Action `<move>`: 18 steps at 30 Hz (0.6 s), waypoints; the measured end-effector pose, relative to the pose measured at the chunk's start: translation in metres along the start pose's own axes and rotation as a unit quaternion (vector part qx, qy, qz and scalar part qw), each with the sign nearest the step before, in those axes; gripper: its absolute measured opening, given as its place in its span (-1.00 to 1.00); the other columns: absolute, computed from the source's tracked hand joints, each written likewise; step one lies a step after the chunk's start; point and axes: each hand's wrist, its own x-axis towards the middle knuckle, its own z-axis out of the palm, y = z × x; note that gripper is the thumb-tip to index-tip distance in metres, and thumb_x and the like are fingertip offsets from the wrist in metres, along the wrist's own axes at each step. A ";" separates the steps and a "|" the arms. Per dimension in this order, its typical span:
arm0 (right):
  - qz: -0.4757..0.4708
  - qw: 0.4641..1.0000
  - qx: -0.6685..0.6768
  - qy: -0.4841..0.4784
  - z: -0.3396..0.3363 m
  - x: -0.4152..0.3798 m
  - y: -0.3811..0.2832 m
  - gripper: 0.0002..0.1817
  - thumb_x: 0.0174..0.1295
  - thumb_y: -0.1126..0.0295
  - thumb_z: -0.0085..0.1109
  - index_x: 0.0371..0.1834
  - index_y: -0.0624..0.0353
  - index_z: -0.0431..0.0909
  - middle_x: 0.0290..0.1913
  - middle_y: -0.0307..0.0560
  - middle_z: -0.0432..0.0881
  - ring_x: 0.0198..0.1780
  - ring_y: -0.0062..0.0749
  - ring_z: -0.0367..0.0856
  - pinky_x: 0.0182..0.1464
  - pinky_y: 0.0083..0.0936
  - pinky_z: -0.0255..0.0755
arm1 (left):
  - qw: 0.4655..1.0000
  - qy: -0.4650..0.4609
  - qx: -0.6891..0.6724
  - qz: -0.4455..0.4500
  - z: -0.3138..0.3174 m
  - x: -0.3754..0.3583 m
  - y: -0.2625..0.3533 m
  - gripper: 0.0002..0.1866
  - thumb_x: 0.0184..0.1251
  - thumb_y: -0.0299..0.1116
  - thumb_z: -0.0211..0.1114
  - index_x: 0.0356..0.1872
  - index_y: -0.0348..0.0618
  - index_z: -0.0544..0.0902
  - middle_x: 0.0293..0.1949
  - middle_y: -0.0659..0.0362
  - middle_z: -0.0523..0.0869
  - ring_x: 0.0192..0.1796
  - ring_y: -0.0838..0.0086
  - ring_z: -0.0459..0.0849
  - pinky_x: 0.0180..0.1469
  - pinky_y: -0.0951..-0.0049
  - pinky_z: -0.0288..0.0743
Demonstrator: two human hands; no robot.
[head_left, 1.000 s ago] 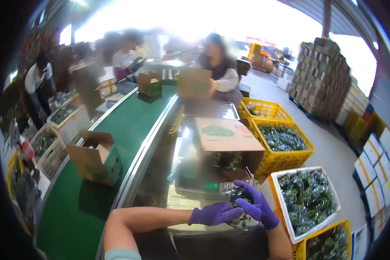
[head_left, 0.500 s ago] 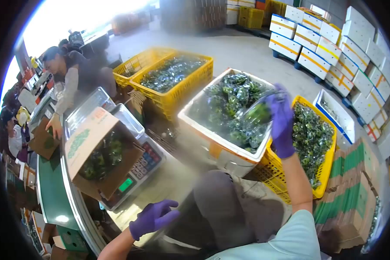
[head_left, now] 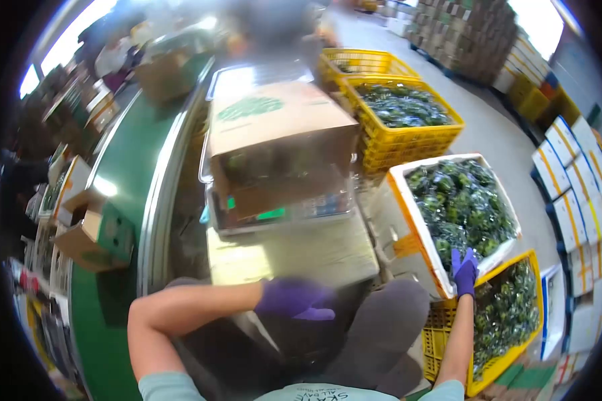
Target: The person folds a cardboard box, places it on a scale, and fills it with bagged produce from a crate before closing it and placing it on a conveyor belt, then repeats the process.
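My left hand (head_left: 297, 299), in a purple glove, is over my lap near the table's edge, blurred, with its thumb apart and nothing in it. My right hand (head_left: 465, 271), also purple-gloved, rests with spread fingers at the near end of a white foam box (head_left: 400, 184) full of bagged greens (head_left: 458, 207). Beside it, a yellow crate (head_left: 533, 267) holds more bagged greens. In front of me a cardboard carton (head_left: 281, 117) lies tilted on a scale (head_left: 271, 214), its opening toward me and greens dimly visible inside.
A green conveyor belt (head_left: 124, 157) runs along the left, carrying an open carton (head_left: 97, 237). Yellow crates (head_left: 415, 137) stand beyond the foam box. Stacked white boxes (head_left: 572, 194) line the right. A blurred person (head_left: 274, 33) is at the top.
The view has swung left, toward the scale and belt. My right hand has let go of a clear bag of greens and lowered to the foam box. My left hand has moved across my lap.
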 end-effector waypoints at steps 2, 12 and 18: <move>0.001 0.999 -0.026 -0.021 -0.008 -0.011 -0.028 -0.23 0.29 -0.22 0.01 0.32 0.23 0.39 0.09 0.35 0.57 0.15 0.19 0.52 0.23 -0.08 0.31 | 0.999 -0.021 -0.014 -0.025 -0.009 -0.008 0.013 -0.38 0.44 0.14 0.10 0.21 -0.25 0.47 -0.18 -0.07 0.70 -0.14 0.06 0.67 -0.09 0.19 0.52; -0.019 0.989 0.106 0.097 -0.007 -0.022 -0.034 -0.58 0.23 0.11 0.30 -0.07 0.25 0.56 -0.11 0.30 0.63 -0.03 0.17 0.58 0.05 -0.12 0.40 | 0.998 0.006 0.061 0.024 0.004 -0.011 -0.001 -0.56 0.37 0.04 0.18 -0.15 -0.21 0.55 -0.32 -0.10 0.67 -0.23 -0.07 0.65 -0.10 0.01 0.48; 0.016 0.947 0.255 0.193 0.008 -0.023 -0.023 -0.80 0.31 0.31 0.18 -0.32 0.24 0.50 -0.39 0.20 0.62 -0.34 0.04 0.59 -0.27 -0.19 0.40 | 0.995 -0.013 0.101 0.022 -0.009 -0.019 0.012 -0.56 0.34 0.03 0.20 -0.17 -0.22 0.56 -0.31 -0.10 0.68 -0.22 -0.05 0.66 -0.12 0.01 0.49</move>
